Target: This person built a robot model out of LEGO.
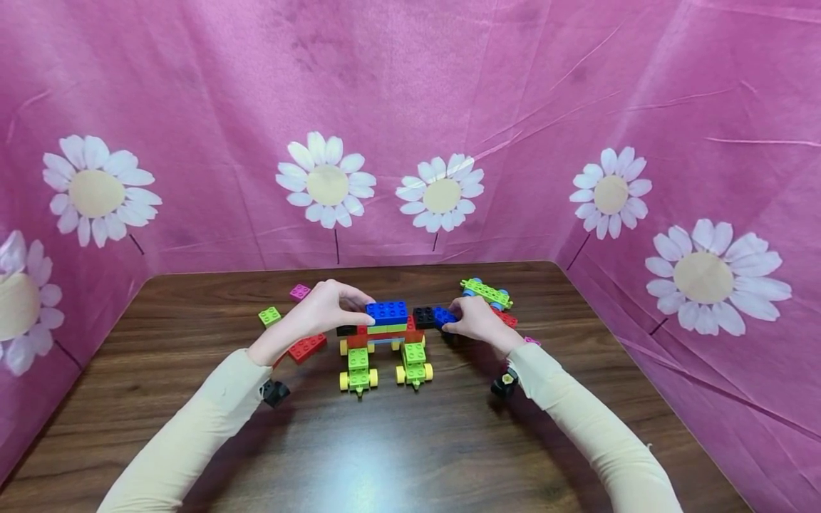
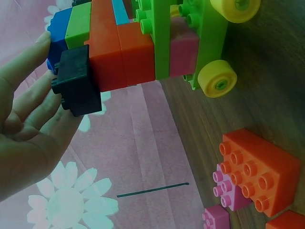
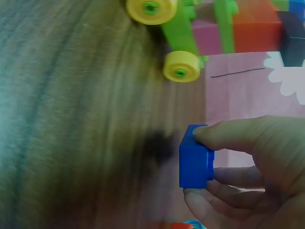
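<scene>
A built toy vehicle of stacked building bricks stands mid-table, with red bricks [image 2: 123,59], lime wheeled bases [image 1: 358,367] and yellow wheels [image 2: 217,78]. On its top lies a long blue brick [image 1: 388,313]. My left hand [image 1: 323,310] holds this brick at its left end, thumb in front and fingers behind. A black brick [image 2: 78,81] juts from the vehicle's left side, and another black brick [image 1: 423,318] from its right. My right hand [image 3: 262,162] pinches a smaller blue brick [image 3: 194,162] between thumb and fingers, above the table and apart from the vehicle in the right wrist view.
Left of the vehicle lie a red brick [image 1: 308,348], a lime brick [image 1: 269,316] and a pink brick [image 1: 299,292]. Behind my right hand are a lime wheeled base [image 1: 487,293] and a red brick [image 1: 507,318]. Pink flowered cloth [image 1: 385,85] surrounds the wooden table [image 1: 474,442].
</scene>
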`<state>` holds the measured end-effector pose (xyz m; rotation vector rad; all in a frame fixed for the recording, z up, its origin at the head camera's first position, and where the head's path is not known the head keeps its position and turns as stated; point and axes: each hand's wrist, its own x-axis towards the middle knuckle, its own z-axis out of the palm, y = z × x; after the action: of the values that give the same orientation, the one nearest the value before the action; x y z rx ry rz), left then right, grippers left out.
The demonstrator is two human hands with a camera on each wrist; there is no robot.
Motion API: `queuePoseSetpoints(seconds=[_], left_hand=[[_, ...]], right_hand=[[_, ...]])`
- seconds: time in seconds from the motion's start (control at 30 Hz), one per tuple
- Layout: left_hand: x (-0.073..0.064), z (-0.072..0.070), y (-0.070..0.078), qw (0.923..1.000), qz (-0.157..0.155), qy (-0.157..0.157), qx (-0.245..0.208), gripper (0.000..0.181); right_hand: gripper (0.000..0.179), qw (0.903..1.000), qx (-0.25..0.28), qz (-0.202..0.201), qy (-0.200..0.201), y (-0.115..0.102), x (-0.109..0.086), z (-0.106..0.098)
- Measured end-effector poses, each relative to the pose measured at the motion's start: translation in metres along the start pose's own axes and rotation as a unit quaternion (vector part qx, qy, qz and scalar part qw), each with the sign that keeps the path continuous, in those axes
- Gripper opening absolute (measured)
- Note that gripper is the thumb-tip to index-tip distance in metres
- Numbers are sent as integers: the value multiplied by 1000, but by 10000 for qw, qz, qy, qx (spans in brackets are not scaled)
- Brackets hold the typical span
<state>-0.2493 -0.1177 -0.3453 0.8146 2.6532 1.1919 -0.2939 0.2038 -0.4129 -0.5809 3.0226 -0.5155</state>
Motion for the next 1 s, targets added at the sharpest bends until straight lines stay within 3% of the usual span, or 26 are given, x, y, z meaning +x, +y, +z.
queuePoseSetpoints(seconds=[0.3, 0.57, 0.67, 1.0], left_hand=[[0, -1, -2, 9999, 104, -91, 89, 35], [0, -1, -5, 9989, 394, -115, 235, 36], [0, -1, -7, 9983, 508, -101, 265, 37], [-4, 0, -7, 9986, 467, -89, 210, 38]], right_hand=[[30, 9986, 152, -242, 434, -11, 1, -35], [35, 9982, 198, -289, 492, -35, 0, -66], [34, 9974, 202, -402, 560, -43, 0, -74], [31, 9922, 286, -928, 778, -67, -5, -86]])
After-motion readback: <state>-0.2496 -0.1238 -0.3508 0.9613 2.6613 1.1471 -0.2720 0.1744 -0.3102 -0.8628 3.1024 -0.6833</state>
